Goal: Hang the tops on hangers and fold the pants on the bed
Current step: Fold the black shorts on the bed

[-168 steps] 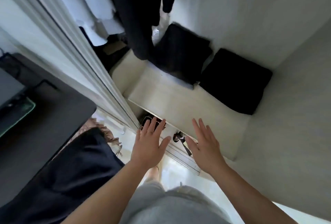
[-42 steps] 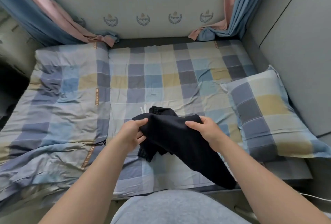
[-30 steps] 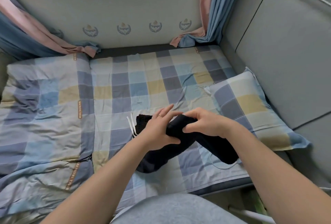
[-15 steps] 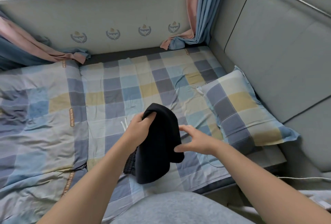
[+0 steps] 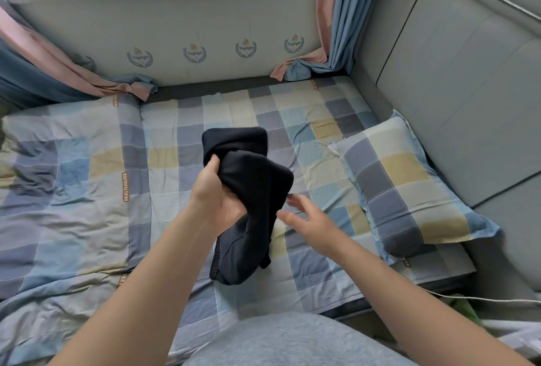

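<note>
Since half a second ago the right hand [image 5: 307, 219] has dropped lower, fingers spread and empty, beside the hanging cloth. The left hand [image 5: 216, 202] clamps the bunched black pants [image 5: 254, 190], lifted over the bed [image 5: 87, 190] near its front edge. They look soft, light and floppy, likely best held at the waistband corners.

Pillow [image 5: 407, 187] on bed [image 5: 87, 190], right of pants [image 5: 251, 190]

Forearms [image 5: 140, 286] bare; heathered gry knit garment [image 5: 292, 342] over torso/lap, btm ctr.
</note>
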`<state>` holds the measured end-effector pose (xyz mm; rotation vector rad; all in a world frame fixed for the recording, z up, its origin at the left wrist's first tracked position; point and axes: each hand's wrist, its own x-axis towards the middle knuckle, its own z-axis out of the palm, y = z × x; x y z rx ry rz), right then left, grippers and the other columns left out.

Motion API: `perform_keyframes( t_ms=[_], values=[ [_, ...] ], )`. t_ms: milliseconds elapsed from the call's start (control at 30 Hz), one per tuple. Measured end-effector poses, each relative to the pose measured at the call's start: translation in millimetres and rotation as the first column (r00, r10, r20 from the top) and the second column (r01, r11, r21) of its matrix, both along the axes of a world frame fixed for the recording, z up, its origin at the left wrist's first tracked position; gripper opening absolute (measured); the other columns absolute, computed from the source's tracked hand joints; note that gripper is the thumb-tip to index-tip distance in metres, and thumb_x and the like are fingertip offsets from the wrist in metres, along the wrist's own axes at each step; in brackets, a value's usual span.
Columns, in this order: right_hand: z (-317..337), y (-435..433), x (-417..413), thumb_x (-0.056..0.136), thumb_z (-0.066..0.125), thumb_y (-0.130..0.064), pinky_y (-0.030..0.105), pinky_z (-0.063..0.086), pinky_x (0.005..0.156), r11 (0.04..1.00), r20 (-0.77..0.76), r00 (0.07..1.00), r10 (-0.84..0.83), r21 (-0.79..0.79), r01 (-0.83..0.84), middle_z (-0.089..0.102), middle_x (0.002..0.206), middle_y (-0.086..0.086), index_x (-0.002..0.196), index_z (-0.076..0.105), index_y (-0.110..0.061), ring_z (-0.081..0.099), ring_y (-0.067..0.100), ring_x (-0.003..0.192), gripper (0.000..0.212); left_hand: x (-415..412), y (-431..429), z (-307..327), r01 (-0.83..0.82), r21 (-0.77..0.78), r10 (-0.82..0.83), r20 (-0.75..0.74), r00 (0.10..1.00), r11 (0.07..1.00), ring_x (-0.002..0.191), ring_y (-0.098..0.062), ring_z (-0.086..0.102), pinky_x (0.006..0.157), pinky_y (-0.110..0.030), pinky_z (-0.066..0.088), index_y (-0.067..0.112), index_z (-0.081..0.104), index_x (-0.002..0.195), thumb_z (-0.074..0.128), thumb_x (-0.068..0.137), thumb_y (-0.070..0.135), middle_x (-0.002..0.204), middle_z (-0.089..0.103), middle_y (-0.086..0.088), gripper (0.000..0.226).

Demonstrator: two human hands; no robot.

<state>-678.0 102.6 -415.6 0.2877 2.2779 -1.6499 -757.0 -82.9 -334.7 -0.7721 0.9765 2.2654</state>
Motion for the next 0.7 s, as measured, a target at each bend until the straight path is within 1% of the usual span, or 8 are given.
perform_keyframes(
  t_ms=[67, 167, 300, 367, 467, 567, 633, 700],
  values=[
    [0, -9, -2, 0.066, 0.068, -0.073, 0.018, 0.039, 0.097, 0.997, 0.068, 0.996, 0.056, -0.049, -0.053, 0.050, 0.137, -0.028, 0.143, 0.040, -0.039, 0.048, -0.008, 0.124, 0.089, 1, 3, 8, 0.046, 0.088, -0.044, -0.024, 0.999, 0.995, 0.126, -0.041, 0.055, 0.111, -0.057, 0.037, -0.001, 0.054, 0.134, 0.037, 0.099, 0.063, 0.133, 0.060, -0.025, 0.074],
    [2, -22, -7, 0.071, 0.073, -0.060, 0.004, 0.045, 0.076, 0.991, 0.084, 0.992, 0.096, -0.104, -0.087, 0.060, 0.106, -0.044, 0.120, 0.049, -0.052, 0.055, -0.023, 0.099, 0.056, -1, 6, 18, 0.101, 0.159, -0.089, -0.081, 0.993, 0.982, 0.127, -0.043, 0.054, 0.101, -0.059, 0.044, -0.002, 0.053, 0.134, 0.035, 0.099, 0.064, 0.136, 0.058, -0.027, 0.076],
    [-4, -26, -15, 0.094, 0.062, -0.042, 0.026, 0.052, 0.085, 0.998, 0.046, 0.998, 0.038, -0.044, -0.036, 0.073, 0.095, -0.019, 0.100, 0.067, -0.037, 0.067, -0.004, 0.093, 0.008, -7, 7, 24, 0.086, 0.163, -0.069, -0.108, 0.992, 0.983, 0.129, -0.042, 0.052, 0.108, -0.060, 0.039, 0.000, 0.051, 0.137, 0.034, 0.100, 0.063, 0.138, 0.056, -0.026, 0.075],
    [-2, -21, -16, 0.098, 0.060, -0.037, 0.029, 0.054, 0.087, 0.999, 0.037, 0.999, 0.009, -0.031, -0.008, 0.074, 0.095, -0.012, 0.097, 0.069, -0.031, 0.068, 0.004, 0.095, 0.011, -9, 6, 24, 0.116, 0.130, -0.098, -0.138, 0.986, 0.985, 0.130, -0.041, 0.051, 0.107, -0.060, 0.039, 0.005, 0.050, 0.140, 0.035, 0.101, 0.062, 0.139, 0.056, -0.023, 0.071],
    [6, -11, -15, 0.100, 0.059, -0.032, 0.017, 0.053, 0.075, 0.994, 0.002, 0.997, -0.076, -0.078, 0.076, 0.076, 0.088, -0.016, 0.094, 0.070, -0.030, 0.070, 0.002, 0.089, 0.013, -9, 0, 17, 0.189, -0.008, -0.186, -0.232, 0.955, 0.982, 0.124, -0.034, 0.059, 0.098, -0.056, 0.046, 0.019, 0.053, 0.138, 0.039, 0.100, 0.058, 0.132, 0.065, -0.011, 0.056],
    [25, -3, -15, 0.101, 0.057, -0.035, 0.014, 0.053, 0.073, 0.985, -0.046, 0.989, -0.139, -0.109, 0.133, 0.076, 0.091, -0.016, 0.096, 0.071, -0.028, 0.071, 0.001, 0.089, 0.016, -5, -5, 4, 0.206, -0.136, -0.238, -0.295, 0.925, 0.969, 0.124, -0.027, 0.060, 0.106, -0.051, 0.041, 0.026, 0.060, 0.127, 0.045, 0.100, 0.054, 0.123, 0.071, -0.001, 0.042],
    [39, 1, -16, 0.101, 0.055, -0.038, 0.027, 0.058, 0.079, 0.980, -0.100, 0.980, -0.174, -0.118, 0.162, 0.077, 0.098, -0.001, 0.099, 0.073, -0.018, 0.072, 0.013, 0.094, 0.026, 0, -4, -5, 0.239, -0.210, -0.299, -0.330, 0.895, 0.948, 0.126, -0.025, 0.058, 0.109, -0.049, 0.039, 0.033, 0.064, 0.121, 0.048, 0.099, 0.053, 0.124, 0.071, 0.003, 0.034],
    [54, 1, -17, 0.101, 0.053, -0.042, 0.052, 0.055, 0.089, 0.975, -0.148, 0.969, -0.199, -0.128, 0.181, 0.068, 0.106, 0.026, 0.104, 0.068, 0.000, 0.066, 0.039, 0.102, 0.045, 8, 0, -14, 0.265, -0.277, -0.355, -0.358, 0.864, 0.924, 0.123, -0.024, 0.061, 0.108, -0.047, 0.042, 0.039, 0.061, 0.126, 0.056, 0.094, 0.052, 0.128, 0.069, 0.003, 0.035]
  ],
)
